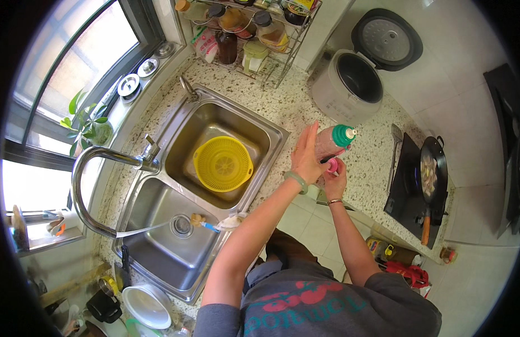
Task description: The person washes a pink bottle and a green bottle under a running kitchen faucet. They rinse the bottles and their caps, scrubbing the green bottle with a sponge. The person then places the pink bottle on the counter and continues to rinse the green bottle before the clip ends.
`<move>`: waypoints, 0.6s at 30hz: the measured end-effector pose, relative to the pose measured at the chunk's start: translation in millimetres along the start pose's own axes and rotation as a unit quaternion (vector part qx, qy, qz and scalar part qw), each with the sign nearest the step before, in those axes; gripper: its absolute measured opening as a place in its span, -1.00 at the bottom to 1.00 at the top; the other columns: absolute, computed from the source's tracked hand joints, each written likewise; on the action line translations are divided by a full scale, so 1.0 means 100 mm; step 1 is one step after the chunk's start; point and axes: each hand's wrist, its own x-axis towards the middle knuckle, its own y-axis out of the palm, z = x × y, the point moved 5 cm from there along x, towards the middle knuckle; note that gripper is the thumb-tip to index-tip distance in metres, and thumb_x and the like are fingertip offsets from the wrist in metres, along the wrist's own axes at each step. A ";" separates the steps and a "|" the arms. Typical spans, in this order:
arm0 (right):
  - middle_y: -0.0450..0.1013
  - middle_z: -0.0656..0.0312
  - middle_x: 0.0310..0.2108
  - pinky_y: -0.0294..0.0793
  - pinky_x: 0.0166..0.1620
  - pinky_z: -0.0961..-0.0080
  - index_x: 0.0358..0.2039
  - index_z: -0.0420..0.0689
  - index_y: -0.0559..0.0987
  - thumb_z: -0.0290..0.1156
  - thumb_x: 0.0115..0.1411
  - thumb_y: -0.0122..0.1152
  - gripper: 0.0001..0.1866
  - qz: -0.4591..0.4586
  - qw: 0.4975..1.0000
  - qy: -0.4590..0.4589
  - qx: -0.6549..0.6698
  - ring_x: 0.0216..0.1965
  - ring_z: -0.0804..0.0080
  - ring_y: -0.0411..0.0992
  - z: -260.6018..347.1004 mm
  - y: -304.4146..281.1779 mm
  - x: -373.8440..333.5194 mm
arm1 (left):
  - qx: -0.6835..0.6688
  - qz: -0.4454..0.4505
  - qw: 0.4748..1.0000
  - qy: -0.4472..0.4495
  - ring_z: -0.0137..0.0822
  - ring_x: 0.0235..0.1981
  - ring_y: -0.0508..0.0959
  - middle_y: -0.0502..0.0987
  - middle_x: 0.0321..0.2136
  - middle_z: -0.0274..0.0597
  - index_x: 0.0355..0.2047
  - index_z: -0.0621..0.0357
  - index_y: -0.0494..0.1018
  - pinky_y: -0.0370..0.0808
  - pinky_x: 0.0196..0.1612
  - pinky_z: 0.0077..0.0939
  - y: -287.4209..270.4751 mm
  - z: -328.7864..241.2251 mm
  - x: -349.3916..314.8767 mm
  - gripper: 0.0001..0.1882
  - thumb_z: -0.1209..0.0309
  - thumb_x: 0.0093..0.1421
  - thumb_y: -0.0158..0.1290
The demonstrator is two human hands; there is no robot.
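Observation:
My left hand [306, 161], with a pale green bangle at the wrist, is closed around the side of a clear bottle [325, 142]. Its long fingers lie along the bottle wall. A ridged green lid [342, 135] with a small white spout tops the bottle, which leans to the right. Just below, my right hand [334, 181] pinches a small pink round piece [332, 165] beside the bottle; it looks like a cap. Both hands are over the front edge of the speckled counter [288, 104], and the bottle's lower part is hidden by my left hand.
A yellow colander [223, 163] sits in the far basin of the steel sink. Water seems to run from the curved tap [77, 180] into the near basin. An open rice cooker [341, 92] stands behind the bottle. Right of it, a pan [434, 168] with food rests on the stove [403, 194].

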 end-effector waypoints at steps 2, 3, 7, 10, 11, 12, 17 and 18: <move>0.43 0.19 -0.09 0.54 -0.13 0.51 0.04 -0.17 0.37 -0.53 0.02 0.37 -0.44 0.002 1.000 -0.016 -0.013 -0.10 0.46 0.44 0.05 0.04 0.04 | 0.019 0.020 0.999 -0.017 -0.03 0.36 0.00 0.02 0.32 0.01 0.37 -0.16 -0.14 0.03 0.27 0.04 0.02 0.00 0.08 0.19 0.44 -0.20 0.37; 0.43 0.20 -0.09 0.54 -0.13 0.51 0.04 -0.17 0.37 -0.54 0.02 0.36 -0.44 -0.001 0.999 -0.033 -0.035 -0.11 0.47 0.44 0.10 0.03 0.09 | 0.015 0.026 0.999 -0.012 -0.04 0.36 -0.02 0.01 0.33 0.02 0.37 -0.17 -0.14 0.00 0.27 0.06 0.04 -0.03 0.14 0.20 0.42 -0.21 0.38; 0.46 0.17 -0.16 0.49 -0.14 0.45 0.03 -0.19 0.40 -0.54 -0.02 0.33 -0.45 -0.013 0.998 -0.043 -0.036 -0.18 0.42 0.45 0.08 0.06 0.17 | 0.033 0.048 0.998 -0.025 -0.06 0.36 0.00 0.08 0.31 -0.03 0.35 -0.21 -0.08 -0.01 0.26 0.04 0.15 0.06 0.21 0.15 0.35 -0.21 0.37; 0.49 0.17 -0.20 0.48 -0.17 0.45 0.01 -0.16 0.41 -0.53 0.00 0.30 -0.49 0.006 0.997 -0.031 -0.075 -0.20 0.39 0.47 0.00 0.10 0.21 | 0.059 0.053 0.996 -0.027 -0.11 0.30 0.14 0.24 0.22 -0.12 0.28 -0.15 0.06 0.06 0.22 0.00 0.17 0.11 0.23 0.03 0.32 -0.21 0.35; 0.49 0.18 -0.21 0.48 -0.17 0.45 0.01 -0.15 0.41 -0.53 0.00 0.30 -0.49 0.006 0.996 -0.034 -0.077 -0.21 0.39 0.48 0.01 0.12 0.22 | 0.054 0.056 0.997 -0.017 -0.13 0.27 0.19 0.29 0.17 -0.15 0.24 -0.13 0.11 0.09 0.20 -0.01 0.15 0.08 0.23 -0.02 0.31 -0.21 0.35; 0.48 0.17 -0.14 0.48 -0.13 0.46 0.00 -0.17 0.41 -0.54 0.03 0.28 -0.52 0.028 0.997 -0.007 -0.073 -0.15 0.40 0.47 -0.01 0.13 0.22 | 0.050 0.057 0.997 -0.006 -0.15 0.23 0.25 0.34 0.13 -0.18 0.21 -0.10 0.17 0.12 0.19 -0.03 0.12 0.06 0.21 -0.07 0.30 -0.21 0.34; 0.41 0.15 -0.03 0.43 -0.01 0.45 0.03 -0.23 0.38 -0.55 0.10 0.23 -0.54 0.130 0.990 -0.055 0.013 -0.06 0.42 0.41 0.22 0.18 0.12 | 0.058 -0.049 0.995 0.059 -0.05 0.12 0.33 0.37 0.02 -0.10 0.13 0.07 0.21 0.19 0.14 -0.10 -0.28 -0.12 -0.19 -0.16 0.29 -0.18 0.34; 0.41 0.17 -0.04 0.44 -0.02 0.45 0.04 -0.23 0.36 -0.58 0.07 0.25 -0.50 0.165 0.983 -0.070 0.031 -0.06 0.42 0.41 0.25 0.17 0.10 | 0.056 -0.075 0.993 0.073 -0.03 0.11 0.34 0.36 0.01 -0.08 0.13 0.08 0.21 0.21 0.14 -0.11 -0.40 -0.20 -0.35 -0.16 0.29 -0.17 0.35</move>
